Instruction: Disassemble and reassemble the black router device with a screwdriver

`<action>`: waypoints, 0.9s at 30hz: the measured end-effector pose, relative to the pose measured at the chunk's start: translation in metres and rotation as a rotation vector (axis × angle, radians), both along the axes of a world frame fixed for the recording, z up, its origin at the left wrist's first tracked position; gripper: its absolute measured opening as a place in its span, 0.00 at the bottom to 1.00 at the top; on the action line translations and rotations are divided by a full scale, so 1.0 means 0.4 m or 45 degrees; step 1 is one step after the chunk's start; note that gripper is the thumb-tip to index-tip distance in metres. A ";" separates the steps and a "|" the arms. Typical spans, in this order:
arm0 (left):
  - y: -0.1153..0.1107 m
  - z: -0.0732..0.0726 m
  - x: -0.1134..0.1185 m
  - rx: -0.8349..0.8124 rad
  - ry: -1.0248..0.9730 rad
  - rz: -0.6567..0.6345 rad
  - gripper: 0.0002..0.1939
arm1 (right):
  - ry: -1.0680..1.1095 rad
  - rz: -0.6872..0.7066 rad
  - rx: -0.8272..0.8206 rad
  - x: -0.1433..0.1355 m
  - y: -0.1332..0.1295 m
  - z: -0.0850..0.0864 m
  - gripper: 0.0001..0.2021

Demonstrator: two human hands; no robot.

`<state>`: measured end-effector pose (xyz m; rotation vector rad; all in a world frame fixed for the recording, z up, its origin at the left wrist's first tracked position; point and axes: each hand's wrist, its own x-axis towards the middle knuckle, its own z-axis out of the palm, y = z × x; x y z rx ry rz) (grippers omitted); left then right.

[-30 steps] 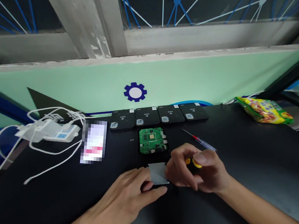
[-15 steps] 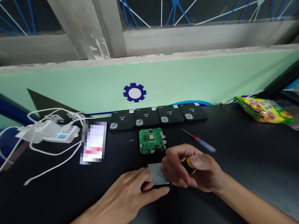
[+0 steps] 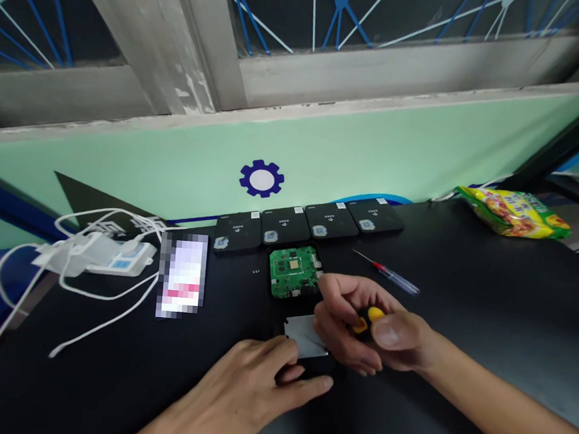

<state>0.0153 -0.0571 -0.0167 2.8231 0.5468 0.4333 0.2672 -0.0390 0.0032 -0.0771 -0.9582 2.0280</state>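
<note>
My right hand [image 3: 368,327] is closed around a black and yellow screwdriver handle [image 3: 369,320]; the tool's tip is hidden. Just left of it lies a flat silver metal plate [image 3: 306,335] on the black table. My left hand [image 3: 277,376] rests at the plate's lower left edge, with curled fingers touching it and the thumb stretched to the right. Beyond the plate, a green circuit board [image 3: 290,270] sits in an open black case, its right edge close to my right hand's fingers. Several tiny screws [image 3: 256,271] lie left of the board.
Several black boxes [image 3: 285,225] stand in a row along the wall. A clear-handled screwdriver [image 3: 397,279] lies to the right, with a yellow snack bag [image 3: 517,213] behind. On the left are a blurred phone [image 3: 184,275] and a white power strip [image 3: 120,259] with loose cables.
My right hand has turned slightly, tilting the screwdriver handle. My left thumb and fingers have shifted a little to the right and down.
</note>
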 end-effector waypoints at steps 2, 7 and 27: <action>-0.001 -0.003 -0.002 0.006 0.000 -0.005 0.22 | -0.002 0.023 -0.007 0.001 -0.001 -0.002 0.17; -0.006 -0.005 -0.002 0.025 0.024 -0.017 0.22 | 0.020 0.039 -0.038 0.000 -0.003 0.001 0.15; -0.002 -0.005 0.010 0.197 -0.073 0.028 0.23 | -0.029 -0.042 0.145 -0.004 0.011 0.017 0.21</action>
